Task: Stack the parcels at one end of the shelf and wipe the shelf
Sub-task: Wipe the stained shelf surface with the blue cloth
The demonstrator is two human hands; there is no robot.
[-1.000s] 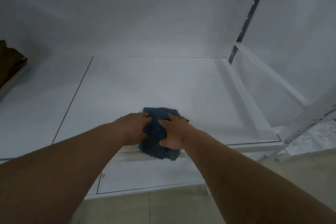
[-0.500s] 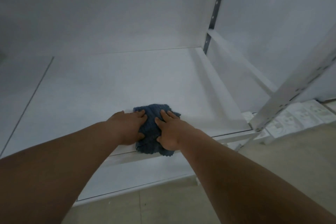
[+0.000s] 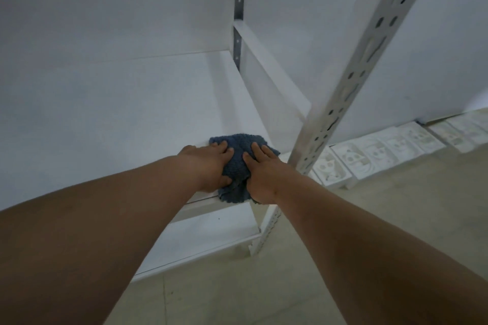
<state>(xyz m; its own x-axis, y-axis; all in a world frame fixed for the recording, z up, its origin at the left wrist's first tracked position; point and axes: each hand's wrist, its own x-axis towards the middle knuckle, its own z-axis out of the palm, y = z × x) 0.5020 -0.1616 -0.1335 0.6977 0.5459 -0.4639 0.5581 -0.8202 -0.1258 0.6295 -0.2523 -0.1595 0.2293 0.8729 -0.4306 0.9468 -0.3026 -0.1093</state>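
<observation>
A blue fluffy cloth (image 3: 237, 163) lies on the white shelf (image 3: 118, 119) at its front edge, close to the right end. My left hand (image 3: 208, 166) presses flat on the cloth's left side, fingers straight. My right hand (image 3: 261, 174) presses flat on its right side. The cloth's lower part hangs a little over the shelf's front lip. No parcels are in view.
A perforated white upright post (image 3: 351, 82) stands just right of the cloth. A grey rear post (image 3: 239, 8) marks the shelf's back right corner. A lower shelf (image 3: 206, 235) shows beneath. White moulded trays (image 3: 375, 150) line the floor along the wall at right.
Both hands have slid the cloth rightward along the shelf's front edge, close to the right-hand post. The brown object at far left has left the view.
</observation>
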